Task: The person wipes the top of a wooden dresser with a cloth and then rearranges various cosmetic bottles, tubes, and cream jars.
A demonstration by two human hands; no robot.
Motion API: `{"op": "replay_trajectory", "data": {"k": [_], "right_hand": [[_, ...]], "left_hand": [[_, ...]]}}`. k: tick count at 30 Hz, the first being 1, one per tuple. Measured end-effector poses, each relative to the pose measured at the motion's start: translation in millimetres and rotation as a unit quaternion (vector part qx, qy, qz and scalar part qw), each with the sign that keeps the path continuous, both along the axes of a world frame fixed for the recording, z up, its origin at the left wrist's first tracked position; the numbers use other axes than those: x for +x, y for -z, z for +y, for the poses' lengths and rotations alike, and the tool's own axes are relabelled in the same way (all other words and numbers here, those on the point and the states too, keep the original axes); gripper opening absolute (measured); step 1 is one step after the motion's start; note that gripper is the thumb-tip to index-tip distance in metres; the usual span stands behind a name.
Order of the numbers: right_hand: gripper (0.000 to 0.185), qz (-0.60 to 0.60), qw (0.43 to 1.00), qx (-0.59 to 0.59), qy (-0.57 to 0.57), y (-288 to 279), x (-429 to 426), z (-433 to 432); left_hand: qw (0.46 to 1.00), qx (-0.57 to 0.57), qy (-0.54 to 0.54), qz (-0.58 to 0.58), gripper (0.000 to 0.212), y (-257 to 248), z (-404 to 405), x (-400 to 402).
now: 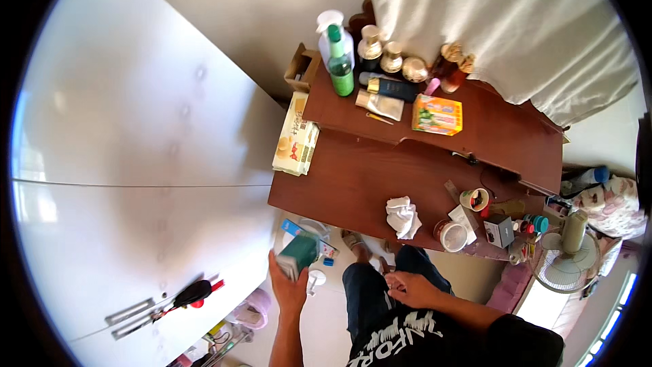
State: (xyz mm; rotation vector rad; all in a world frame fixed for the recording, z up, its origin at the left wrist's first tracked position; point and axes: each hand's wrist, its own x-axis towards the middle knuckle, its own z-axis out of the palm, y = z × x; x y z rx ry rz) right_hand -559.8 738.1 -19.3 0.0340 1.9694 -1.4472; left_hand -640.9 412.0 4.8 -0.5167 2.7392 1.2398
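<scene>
Beside the table's front left corner, my left hand (pixel 288 285) grips a dark green box-shaped item (pixel 300 254) with a pale end, slightly blurred. It is held above the floor, apart from the tabletop. My right hand (pixel 406 288) is over my lap with its fingers curled; nothing shows in it, though its palm side is hidden. Nearest to both on the brown wooden table (pixel 351 183) lies a crumpled white cloth or tissue (pixel 403 218). To its right stands a clear jar (pixel 452 236) with a pale lid.
A raised shelf (pixel 489 117) holds a green bottle (pixel 340 69), cosmetics and an orange box (pixel 437 114). A white cabinet (pixel 153 137) borders the left, with keys and a black pouch (pixel 192 293) at its handle. A small fan (pixel 566 260) stands right. Below lies a blue box (pixel 291 227).
</scene>
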Motion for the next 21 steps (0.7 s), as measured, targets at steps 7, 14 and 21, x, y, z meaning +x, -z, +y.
{"op": "replay_trajectory", "data": {"k": [7, 14, 21], "right_hand": [[0.046, 0.091, 0.991, 0.003, 0.099, -33, -10, 66], [0.047, 0.103, 0.975, 0.017, 0.198, -51, 7, 94], [0.046, 0.113, 0.955, 0.04, 0.272, -59, 11, 79]], "left_hand": [[0.979, -0.064, 0.178, 0.072, 0.09, -27, 84, -117], [0.944, -0.127, 0.287, 0.097, 0.094, -30, 125, -170], [0.904, -0.135, 0.386, 0.12, 0.097, -83, 125, -220]]}}
